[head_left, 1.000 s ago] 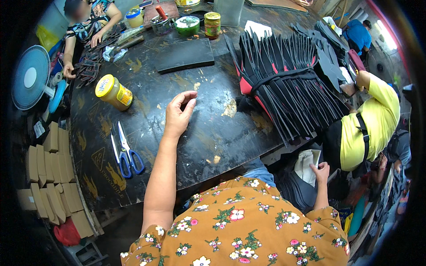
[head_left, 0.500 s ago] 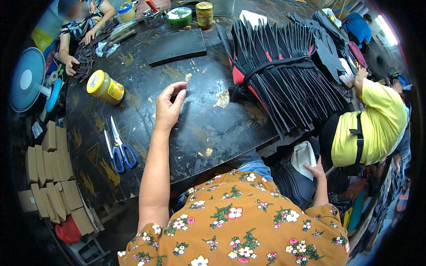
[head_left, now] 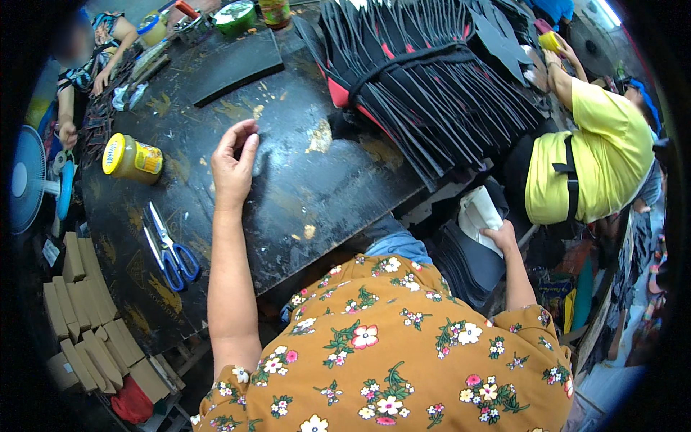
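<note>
My left hand (head_left: 232, 167) rests on the dark, stained worktable (head_left: 309, 187), fingers loosely curled, holding nothing. A yellow-lidded jar (head_left: 132, 158) lies on its side to the left of it. Blue-handled scissors (head_left: 171, 248) lie nearer the table's front edge. My right hand (head_left: 500, 235) is down beside the table at the right, gripping a white cloth-like piece (head_left: 480, 212) over a stack of dark flat pieces (head_left: 468, 263). A big bundle of black and red strips (head_left: 432, 79), tied with a black band, lies at the table's far right.
A black flat sheet (head_left: 234, 65) lies at the far side. Containers (head_left: 234, 14) stand at the back edge. A person in yellow (head_left: 590, 155) works at the right, another person (head_left: 86, 65) at the far left. A blue fan (head_left: 36, 180) and cardboard boxes (head_left: 86, 309) are at the left.
My left hand has stayed on the table with its fingers curling in a little. My right hand keeps hold of the white piece; the view has tilted slightly.
</note>
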A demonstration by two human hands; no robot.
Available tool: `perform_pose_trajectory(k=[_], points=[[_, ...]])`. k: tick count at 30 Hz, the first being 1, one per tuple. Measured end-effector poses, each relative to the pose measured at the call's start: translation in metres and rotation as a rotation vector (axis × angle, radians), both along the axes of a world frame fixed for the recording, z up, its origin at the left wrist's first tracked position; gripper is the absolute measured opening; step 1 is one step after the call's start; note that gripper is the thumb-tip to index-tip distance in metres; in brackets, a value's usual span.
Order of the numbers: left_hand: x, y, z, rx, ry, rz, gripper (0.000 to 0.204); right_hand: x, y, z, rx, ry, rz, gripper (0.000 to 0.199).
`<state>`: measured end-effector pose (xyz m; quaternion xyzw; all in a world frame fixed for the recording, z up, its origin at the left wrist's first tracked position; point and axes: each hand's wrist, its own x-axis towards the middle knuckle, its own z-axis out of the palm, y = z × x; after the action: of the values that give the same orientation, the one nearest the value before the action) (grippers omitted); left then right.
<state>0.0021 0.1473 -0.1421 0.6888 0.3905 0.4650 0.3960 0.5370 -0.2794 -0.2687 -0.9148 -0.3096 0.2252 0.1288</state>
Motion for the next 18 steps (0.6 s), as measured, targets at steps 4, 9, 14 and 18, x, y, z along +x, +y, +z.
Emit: perform_pose_trajectory(k=[4, 9, 14, 18], points=[[0.02, -0.015, 0.029, 0.227, 0.057, 0.218, 0.029, 0.002, -0.004, 0.004, 0.046, 0.179, -0.057, 0.048], [0.088, -0.099, 0.08, 0.305, -0.012, -0.333, 0.009, 0.007, -0.002, 0.004, 0.062, 0.178, -0.055, 0.051], [0.215, -0.202, 0.024, 0.281, 0.139, -1.268, 0.027, 0.002, 0.0, -0.003, 0.089, 0.179, -0.081, 0.056], [0.281, -0.234, -0.062, 0.448, 0.559, -1.427, 0.082, -0.009, 0.002, -0.001, 0.153, 0.136, -0.037, 0.057]])
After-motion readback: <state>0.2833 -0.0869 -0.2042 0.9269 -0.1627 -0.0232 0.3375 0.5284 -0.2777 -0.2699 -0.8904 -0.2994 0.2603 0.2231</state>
